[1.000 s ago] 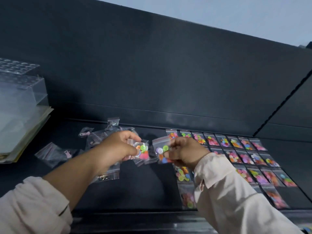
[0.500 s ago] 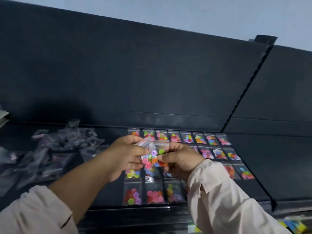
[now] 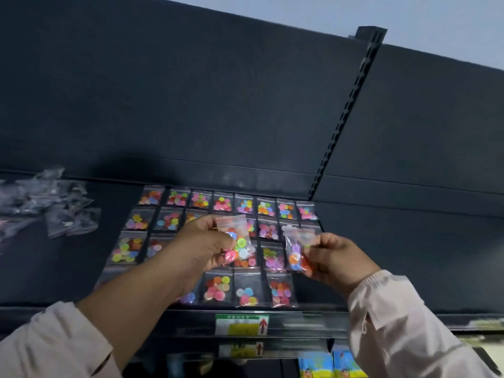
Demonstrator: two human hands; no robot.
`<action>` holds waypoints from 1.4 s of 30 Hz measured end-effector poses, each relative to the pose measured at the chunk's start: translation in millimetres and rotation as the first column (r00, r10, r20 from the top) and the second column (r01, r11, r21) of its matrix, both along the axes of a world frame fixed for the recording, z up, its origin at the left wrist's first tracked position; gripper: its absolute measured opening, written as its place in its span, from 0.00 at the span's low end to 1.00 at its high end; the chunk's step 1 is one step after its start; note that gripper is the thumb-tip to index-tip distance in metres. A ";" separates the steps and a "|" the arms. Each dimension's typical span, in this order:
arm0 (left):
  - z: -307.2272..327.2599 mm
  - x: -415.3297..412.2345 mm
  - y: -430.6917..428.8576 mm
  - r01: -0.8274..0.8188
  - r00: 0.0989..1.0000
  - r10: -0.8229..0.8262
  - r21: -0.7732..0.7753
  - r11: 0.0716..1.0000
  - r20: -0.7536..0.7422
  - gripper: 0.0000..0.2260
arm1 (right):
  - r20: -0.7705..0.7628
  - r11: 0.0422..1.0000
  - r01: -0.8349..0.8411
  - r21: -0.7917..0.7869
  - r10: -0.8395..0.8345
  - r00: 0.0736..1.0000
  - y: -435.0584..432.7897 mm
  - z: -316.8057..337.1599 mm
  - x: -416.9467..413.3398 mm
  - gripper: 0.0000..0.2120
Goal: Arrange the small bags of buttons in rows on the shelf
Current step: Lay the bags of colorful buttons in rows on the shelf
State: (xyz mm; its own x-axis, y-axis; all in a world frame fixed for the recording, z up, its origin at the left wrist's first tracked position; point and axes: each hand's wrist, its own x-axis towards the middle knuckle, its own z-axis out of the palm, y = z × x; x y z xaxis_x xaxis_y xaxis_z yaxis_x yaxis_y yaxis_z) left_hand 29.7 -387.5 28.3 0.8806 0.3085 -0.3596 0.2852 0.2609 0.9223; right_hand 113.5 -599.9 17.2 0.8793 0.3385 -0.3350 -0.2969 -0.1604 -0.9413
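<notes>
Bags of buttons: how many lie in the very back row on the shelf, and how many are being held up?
back-row bags: 8
left held bag: 1
right held bag: 1
Total: 10

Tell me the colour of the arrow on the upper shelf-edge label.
The arrow is red, seen best in the head view.

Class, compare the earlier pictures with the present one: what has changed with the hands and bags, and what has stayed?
The hands have drawn apart: half a second ago they held two bags together; now the left hand holds its button bag and the right hand holds the second bag separately. Nothing was let go. The rows of bags on the shelf and the loose pile lie as before.
</notes>
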 end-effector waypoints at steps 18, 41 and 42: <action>0.3 4.8 -37.5 0.097 0.994 -0.092 0.085 0.992 -0.063 0.11 | 0.293 0.721 0.073 -0.689 0.185 0.938 -44.4 -56.8 11.8 0.14; -2.0 21.2 -85.4 0.176 0.984 -0.174 0.086 0.981 -0.036 0.12 | 0.201 0.991 -0.121 -0.048 0.128 0.971 -43.9 -6.1 -2.2 0.10; -2.2 23.3 -89.4 0.179 0.984 -0.177 0.097 0.979 -0.027 0.13 | 0.109 0.988 -0.152 0.033 0.148 0.983 -43.4 -0.3 -4.1 0.08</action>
State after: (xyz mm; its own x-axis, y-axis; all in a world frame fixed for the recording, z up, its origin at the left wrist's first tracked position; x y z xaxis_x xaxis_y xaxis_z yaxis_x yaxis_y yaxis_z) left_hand 53.0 -476.9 26.0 0.9182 0.1822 -0.3517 0.3358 0.1129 0.9351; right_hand 109.4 -643.3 16.9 0.8474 0.4806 -0.2258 -0.1709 -0.1559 -0.9729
